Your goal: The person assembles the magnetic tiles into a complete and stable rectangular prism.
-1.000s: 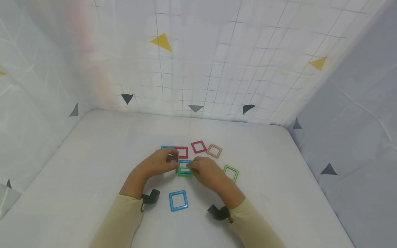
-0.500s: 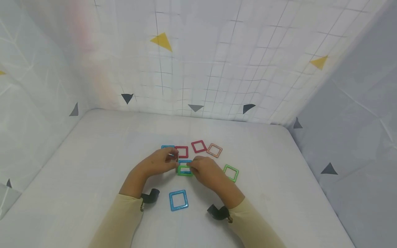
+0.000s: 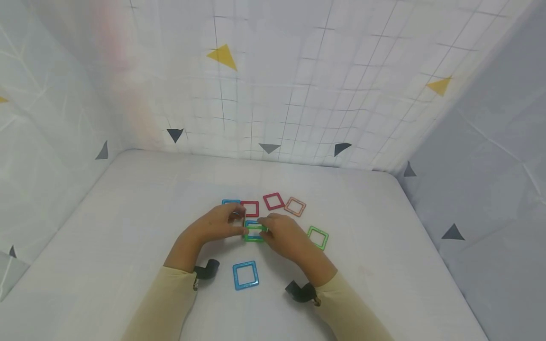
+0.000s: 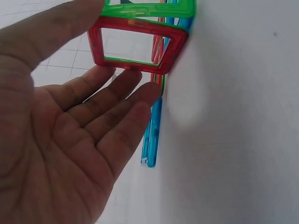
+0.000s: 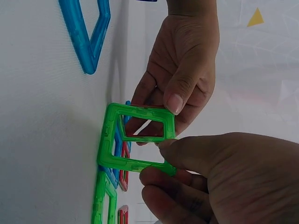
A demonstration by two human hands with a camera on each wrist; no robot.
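Note:
Magnetic square tiles form a box-like shape at the middle of the table. Its base is a flat blue tile (image 3: 254,222). My left hand (image 3: 215,226) holds an upright red tile (image 4: 176,49) on the left side, thumb at its near edge and fingertips at the far edge. A green tile (image 5: 108,135) stands upright across the front, meeting the red one at a corner. My right hand (image 3: 283,235) pinches this green tile at its upper right corner, thumb on the top edge. In the right wrist view, another green edge shows through the frame.
Behind the hands lie a blue tile (image 3: 231,201), a red tile (image 3: 258,209), another red tile (image 3: 277,207) and an orange tile (image 3: 302,210). A second green tile (image 3: 325,241) lies right of my right hand. Nearer the front is a blue tile (image 3: 247,287). White sheeting (image 3: 273,94) encloses the table.
The front green tile's top edge has risen slightly, so it looks more upright. My right fingertips have shifted up and spread a little along its corner. My left hand stays nearly still.

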